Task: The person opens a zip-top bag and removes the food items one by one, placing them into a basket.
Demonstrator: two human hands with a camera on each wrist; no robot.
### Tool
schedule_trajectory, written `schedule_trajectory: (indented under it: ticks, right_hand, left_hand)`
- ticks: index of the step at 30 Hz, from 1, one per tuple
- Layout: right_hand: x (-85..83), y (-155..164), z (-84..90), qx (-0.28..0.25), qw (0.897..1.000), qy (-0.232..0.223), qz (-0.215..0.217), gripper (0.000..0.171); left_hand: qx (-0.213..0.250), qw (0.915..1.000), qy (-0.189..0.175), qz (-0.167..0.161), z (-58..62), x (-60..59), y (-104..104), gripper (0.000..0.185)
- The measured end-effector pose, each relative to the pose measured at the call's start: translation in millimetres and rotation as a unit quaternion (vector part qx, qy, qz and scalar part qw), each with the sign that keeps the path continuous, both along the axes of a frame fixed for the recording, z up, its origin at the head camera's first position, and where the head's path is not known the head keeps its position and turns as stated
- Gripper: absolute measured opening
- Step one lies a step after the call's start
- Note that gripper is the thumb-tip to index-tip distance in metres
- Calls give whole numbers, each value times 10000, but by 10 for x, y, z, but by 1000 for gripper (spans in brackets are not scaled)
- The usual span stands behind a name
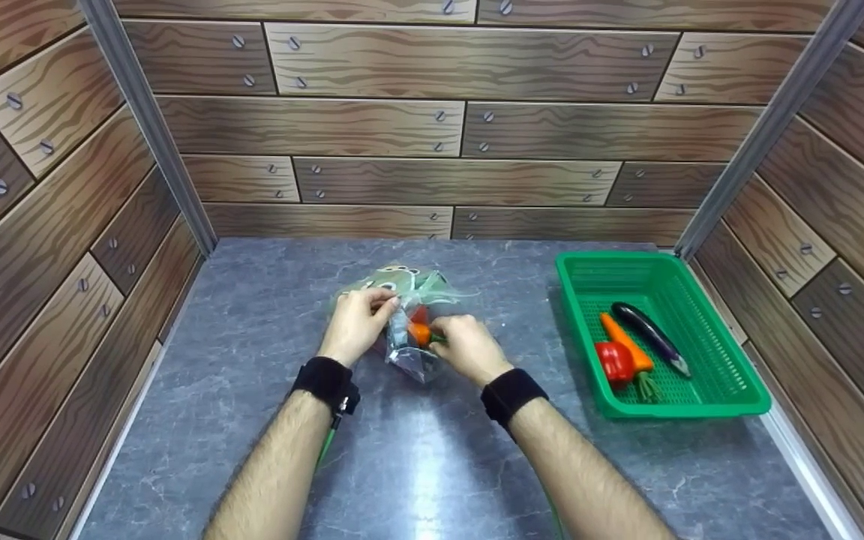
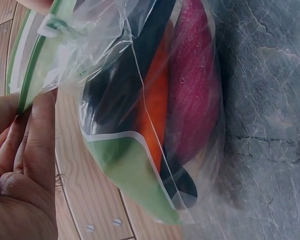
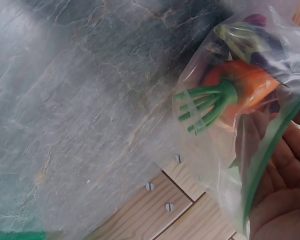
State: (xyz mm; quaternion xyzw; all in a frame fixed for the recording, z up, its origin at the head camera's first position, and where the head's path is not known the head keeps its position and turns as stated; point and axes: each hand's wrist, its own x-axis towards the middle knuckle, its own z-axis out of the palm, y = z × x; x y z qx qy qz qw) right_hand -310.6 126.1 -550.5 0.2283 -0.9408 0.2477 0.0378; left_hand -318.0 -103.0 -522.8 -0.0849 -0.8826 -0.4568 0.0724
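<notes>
Zip-lock bag (image 1: pixel 409 330) of toy vegetables sits mid-tabletop (image 1: pixel 252 337), held at its green-zippered mouth: left hand (image 1: pixel 355 324) pinches the rim at 10 o'clock, right hand (image 1: pixel 468 346) grips it at 3, beside the carrot (image 3: pixel 240 90). A loosened pinch could probably spill vegetables. The green basket (image 1: pixel 739 390) lies at 3 o'clock.

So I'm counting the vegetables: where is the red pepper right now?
In the head view the red pepper lies in the green basket at the table's right, at its near end, beside a carrot.
</notes>
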Motion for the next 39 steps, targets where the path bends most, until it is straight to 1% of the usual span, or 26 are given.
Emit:
schedule_trajectory:
  ticks: [5,9,12,14,16,18,20,26,33,39]
  right_hand:
    - [-35,-45,-92,362,9989,-44,-282,15]
    - [-27,-55,-189,387,9988,-26,-309,18]
    - [1,-35,-233,331,9988,-159,-318,25]
    - [13,-20,-257,373,9984,-237,-347,31]
    - [20,-5,-281,467,9977,-294,-402,33]
    - [21,9,-309,554,9970,-280,-460,32]
    - [19,22,-334,629,9963,-271,-513,27]
    - [13,60,-383,680,9947,-382,-675,17]
    - [2,89,-428,928,9914,-312,-870,16]
    - [15,118,-420,895,9926,-337,-742,14]
  left_hand:
    - [50,10000,-61,-26,-14,23,-10,26]
    - [91,9999,-105,-47,-47,32,-20,25]
    - [133,9998,-133,-66,-66,40,-5,24]
    - [178,9997,-169,-95,-75,45,2,24]
    - [231,9994,-198,-136,-81,52,6,23]
    - [273,9992,-234,-178,-88,57,5,23]
    - [282,9991,-246,-195,-96,60,2,22]
    - [270,9990,-287,-194,-111,71,3,21]
    - [277,9989,-302,-229,-122,87,16,21]
    - [316,9986,-327,-270,-119,98,16,22]
